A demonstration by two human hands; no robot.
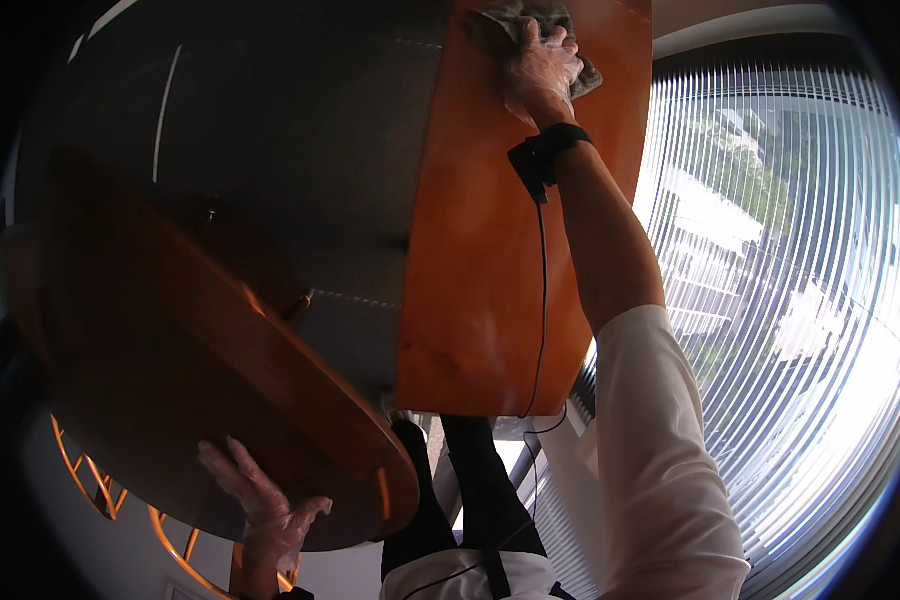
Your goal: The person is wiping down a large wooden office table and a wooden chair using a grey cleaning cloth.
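Observation:
My right hand (544, 71), in a clear plastic glove, presses a grey cloth (589, 81) against the far part of an orange-brown wooden top (487, 247). The cloth is bunched under the palm and fingers, and parts of it stick out on both sides. My left hand (262, 495), gloved the same way, is at the near end of a dark wooden table (307, 420) with a rounded edge. Its fingers are spread and it holds nothing. Whether it rests on the tabletop, I cannot tell.
A window with vertical blinds (765, 225) lines the right side. From the black band (551, 154) on my right wrist, a thin cable (544, 300) runs over the wooden top and its near edge. Wooden chair frames (172, 551) stand at lower left. Dark floor (300, 150) lies between the furniture.

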